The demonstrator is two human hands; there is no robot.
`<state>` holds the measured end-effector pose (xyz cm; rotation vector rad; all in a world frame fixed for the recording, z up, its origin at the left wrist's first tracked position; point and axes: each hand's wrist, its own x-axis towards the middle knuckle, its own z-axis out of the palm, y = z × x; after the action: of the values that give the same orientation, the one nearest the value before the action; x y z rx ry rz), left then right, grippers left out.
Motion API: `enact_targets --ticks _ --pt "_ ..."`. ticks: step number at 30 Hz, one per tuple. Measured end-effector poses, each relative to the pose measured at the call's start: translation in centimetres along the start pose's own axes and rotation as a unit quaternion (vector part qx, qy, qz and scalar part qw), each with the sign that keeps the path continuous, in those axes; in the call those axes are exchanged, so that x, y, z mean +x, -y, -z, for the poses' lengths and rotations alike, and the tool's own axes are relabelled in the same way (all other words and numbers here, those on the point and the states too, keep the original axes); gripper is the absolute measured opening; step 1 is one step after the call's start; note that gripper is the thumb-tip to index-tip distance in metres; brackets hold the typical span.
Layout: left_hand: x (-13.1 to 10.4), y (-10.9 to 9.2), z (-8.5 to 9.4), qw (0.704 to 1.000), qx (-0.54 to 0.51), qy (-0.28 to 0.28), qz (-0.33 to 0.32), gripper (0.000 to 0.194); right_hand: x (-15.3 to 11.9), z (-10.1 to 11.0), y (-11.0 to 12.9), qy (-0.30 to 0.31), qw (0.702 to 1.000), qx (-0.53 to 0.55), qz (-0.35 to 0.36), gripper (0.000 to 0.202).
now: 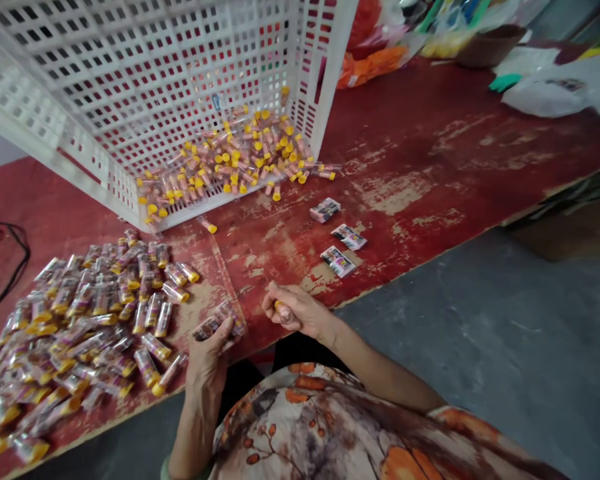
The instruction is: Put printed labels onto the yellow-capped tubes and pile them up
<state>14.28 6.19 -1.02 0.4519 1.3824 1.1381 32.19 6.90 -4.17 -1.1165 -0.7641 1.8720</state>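
My left hand [210,347], low at the table's front edge, is closed on some printed labels [207,329], its thumb pressed on top. To its right, my right hand [300,312] curls round a small tube with a yellow cap [279,305]; the fingers hide part of it. Left of my hands lies a large heap of clear tubes with printed labels inside and yellow caps [100,300]. Beyond, a white plastic crate [325,100] rests on its side, with many pink-filled, yellow-capped tubes [250,150] spilling toward its opening.
Three small stacks of printed labels [338,261] lie on the worn red table [460,147] right of the crate. One loose tube [207,225] sits before the crate. Plastic bags [560,87] are at the back right, and a black cable [17,250] at the left.
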Motion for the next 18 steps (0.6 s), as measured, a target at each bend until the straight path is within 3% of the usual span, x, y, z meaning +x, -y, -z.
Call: enact_targets --ticks 4,6,9,11,14,18 --pt "-0.1 0.5 0.4 0.999 -0.042 -0.006 0.029 0.040 -2.6 -0.2 -0.6 0.009 0.993 0.117 -0.001 0.042" --pt "-0.1 0.7 0.6 0.996 -0.068 -0.012 0.053 0.040 -3.5 -0.7 -0.7 0.007 0.995 0.088 0.037 0.030" --pt "-0.3 0.7 0.8 0.990 -0.119 -0.007 0.079 0.038 -4.1 -1.5 -0.7 -0.018 0.988 -0.055 0.143 0.021" --pt "-0.4 0.7 0.8 0.986 -0.149 -0.001 0.079 0.036 -4.2 -2.2 -0.9 -0.053 0.954 -0.183 0.233 0.019" --pt "-0.6 0.6 0.8 0.980 -0.178 0.012 0.084 0.034 -3.9 -3.3 -1.4 -0.073 0.876 -0.327 0.347 0.020" --pt "-0.4 0.4 1.0 0.969 -0.218 0.024 0.111 0.030 -3.2 -4.2 -2.1 -0.072 0.809 -0.391 0.433 0.032"
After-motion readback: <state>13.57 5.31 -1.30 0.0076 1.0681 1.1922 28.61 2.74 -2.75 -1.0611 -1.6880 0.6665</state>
